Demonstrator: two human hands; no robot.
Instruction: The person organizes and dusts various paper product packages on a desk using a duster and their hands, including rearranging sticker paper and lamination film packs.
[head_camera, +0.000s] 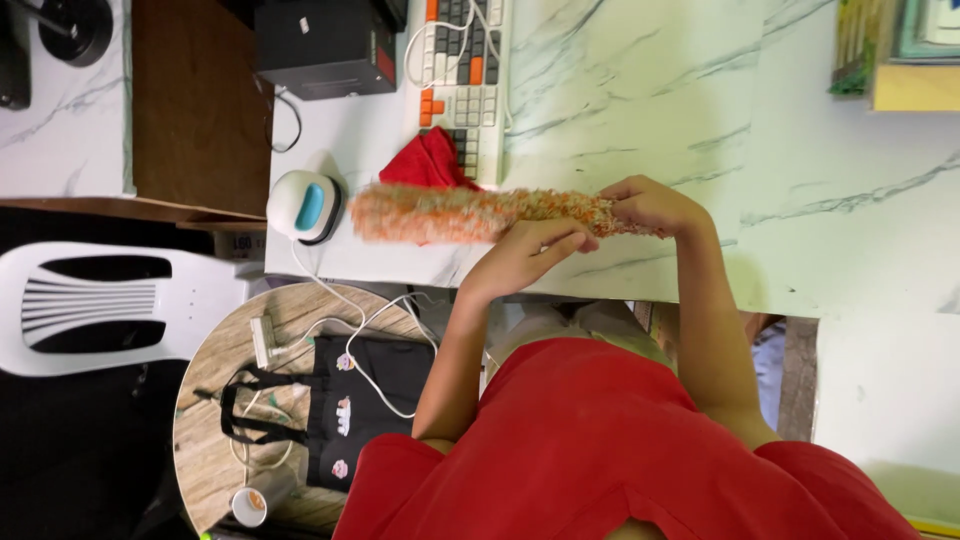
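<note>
A long fuzzy knitted strip (440, 213) in orange, green and white yarn lies stretched over the white marble-pattern table (800, 150) near its front edge. My right hand (655, 205) pinches the strip's right end. My left hand (530, 255) grips the strip just left of that, fingers curled over the yarn. The strip's left end sticks out free and looks blurred. Both forearms reach up from my red shirt (600, 450) at the bottom of the view.
A white, grey and orange keyboard (465, 80) and a red cloth (425, 162) lie behind the strip. A small white and teal device (305, 207), a black box (325, 45), a white plastic chair (110, 305), a round wooden table (215, 470) bearing a black bag (360, 405) and cables, and books (900, 50) are around.
</note>
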